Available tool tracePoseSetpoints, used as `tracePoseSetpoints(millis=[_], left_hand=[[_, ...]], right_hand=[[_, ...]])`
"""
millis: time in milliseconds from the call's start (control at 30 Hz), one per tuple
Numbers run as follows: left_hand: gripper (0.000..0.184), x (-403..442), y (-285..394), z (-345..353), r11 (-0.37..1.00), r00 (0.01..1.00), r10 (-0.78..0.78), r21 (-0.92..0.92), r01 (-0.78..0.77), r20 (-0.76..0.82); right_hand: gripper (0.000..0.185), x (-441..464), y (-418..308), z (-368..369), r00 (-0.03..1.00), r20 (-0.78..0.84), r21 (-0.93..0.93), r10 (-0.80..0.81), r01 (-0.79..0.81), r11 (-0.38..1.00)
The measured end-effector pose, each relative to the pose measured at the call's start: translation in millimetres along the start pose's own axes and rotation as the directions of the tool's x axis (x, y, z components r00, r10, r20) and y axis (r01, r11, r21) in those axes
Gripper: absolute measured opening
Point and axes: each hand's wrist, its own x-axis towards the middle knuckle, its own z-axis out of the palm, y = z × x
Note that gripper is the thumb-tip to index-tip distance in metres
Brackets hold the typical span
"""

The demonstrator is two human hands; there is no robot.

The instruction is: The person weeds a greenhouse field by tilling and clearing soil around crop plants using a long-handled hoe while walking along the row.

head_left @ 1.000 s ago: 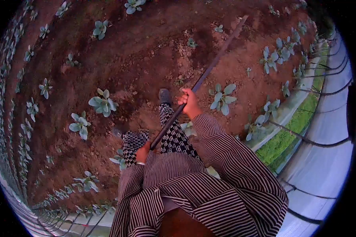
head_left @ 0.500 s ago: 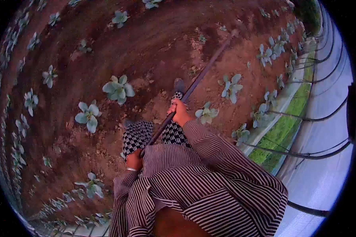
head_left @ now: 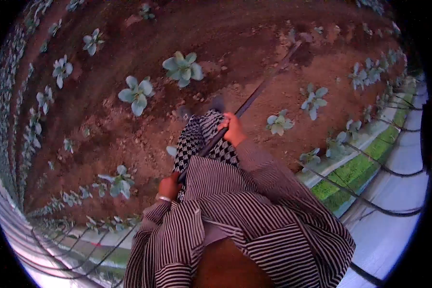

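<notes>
A long dark pole [head_left: 261, 89] slants from my waist up and right across the soil. My right hand [head_left: 233, 129] is closed round its middle part, in front of my patterned trousers. Lower and to the left, my left hand [head_left: 169, 186], with a pale band at the wrist, is wrapped round the near end beside my striped top. The pole's far end lies near bare soil at the upper right, and what is on its tip is too blurred to tell.
Leafy plants [head_left: 183, 69] stand in rows on brown soil [head_left: 110, 125]. On the right runs a green strip [head_left: 350, 175] beside pale sheeting [head_left: 384, 240] with dark curved lines. My feet are close together below the nearest plants.
The view has shifted, and the near plants now appear higher and farther right. My feet have come closer together. Both hands keep hold of the pole.
</notes>
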Motion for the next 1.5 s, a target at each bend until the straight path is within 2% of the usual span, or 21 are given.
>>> tracePoseSetpoints(millis=[67,100,167,233,367,467,533,667,700,767,867,900,933,1000,1033,1133,1167,1267,1300,1400,1500], left_hand=[[0.027,5,14,11,0.999,0.997,0.010,-0.040,-0.013,-0.073],[0.026,8,28,8,0.996,0.992,-0.083,0.041,0.079,0.091],[0.026,3,15,28,0.997,0.996,-0.080,-0.020,0.081,0.048],[0.030,-5,8,34,0.997,0.998,0.024,-0.067,-0.028,-0.055],[0.031,-24,-9,27,0.994,0.986,0.039,-0.093,-0.055,-0.165],[0.030,-26,-24,9,0.995,0.996,-0.073,-0.067,0.069,-0.050],[0.030,-24,-55,7,0.995,0.997,0.004,-0.099,-0.012,-0.077],[0.033,-17,-114,-22,0.999,1.000,-0.002,-0.043,0.001,-0.023],[0.034,-18,-134,-34,0.997,1.000,-0.010,-0.074,0.011,0.010],[0.036,-24,-170,-59,0.997,0.991,-0.053,-0.041,0.058,0.123],[0.036,-44,-228,-80,0.981,0.960,-0.190,-0.008,0.196,0.206],[0.035,-52,-265,-68,0.994,0.979,-0.099,-0.018,0.104,0.176],[0.035,-61,-273,-75,0.989,0.972,-0.146,-0.009,0.150,0.186],[0.035,-75,-286,-101,0.973,0.954,-0.231,0.025,0.231,0.192],[0.034,-86,-308,-102,0.996,0.990,-0.070,-0.050,0.077,0.126],[0.033,-111,-345,-112,0.998,0.988,-0.045,-0.038,0.051,0.145],[0.031,-118,-341,-124,0.987,0.980,-0.162,-0.005,0.163,0.114],[0.030,-105,-346,-123,0.999,0.998,-0.043,0.008,0.043,0.045],[0.029,-93,-358,-106,0.998,0.998,0.056,0.029,-0.056,-0.001],[0.029,-55,-326,-101,0.995,0.995,0.098,-0.006,-0.098,0.025],[0.031,-23,-289,-105,0.995,0.991,0.086,-0.065,-0.080,0.101]], right_hand=[[0.033,6,-10,1,0.999,-0.033,-0.010,0.018,-0.018,1.000],[0.033,9,-17,1,0.996,-0.077,-0.014,0.039,-0.040,0.999],[0.031,2,-16,8,0.990,-0.140,-0.066,0.023,-0.033,0.997],[0.029,4,-5,8,0.995,-0.103,-0.103,0.020,-0.030,0.994],[0.028,-5,14,21,0.997,-0.061,-0.117,0.035,-0.042,0.992],[0.028,-20,32,41,0.999,-0.003,-0.129,-0.034,0.034,0.991],[0.028,-24,52,54,0.996,0.034,-0.119,-0.083,0.086,0.989],[0.028,-24,109,89,0.954,-0.013,-0.223,-0.299,0.288,0.931],[0.017,-11,132,93,0.948,-0.018,-0.229,-0.318,0.306,0.924],[0.019,30,189,91,0.946,-0.039,-0.339,-0.320,0.289,0.895],[0.016,78,280,89,0.978,-0.100,-0.322,-0.183,0.142,0.936],[0.017,94,311,87,0.984,-0.137,-0.282,-0.118,0.075,0.956],[0.017,96,337,81,0.983,-0.179,-0.238,-0.040,-0.004,0.971],[0.022,77,361,99,0.985,-0.173,-0.205,-0.011,-0.025,0.979],[0.024,64,370,102,0.983,-0.183,-0.175,0.002,-0.035,0.984],[0.030,36,411,106,0.989,-0.144,-0.140,-0.041,0.021,0.990],[0.030,30,413,112,0.986,-0.158,-0.057,0.048,-0.058,0.997],[0.030,15,394,121,0.989,0.010,-0.004,-0.145,0.145,0.989],[0.029,9,382,128,0.970,0.019,-0.046,-0.244,0.245,0.968],[0.026,18,334,129,0.959,-0.047,-0.072,-0.279,0.276,0.959],[0.024,30,296,136,0.899,-0.056,-0.208,-0.434,0.415,0.886]])
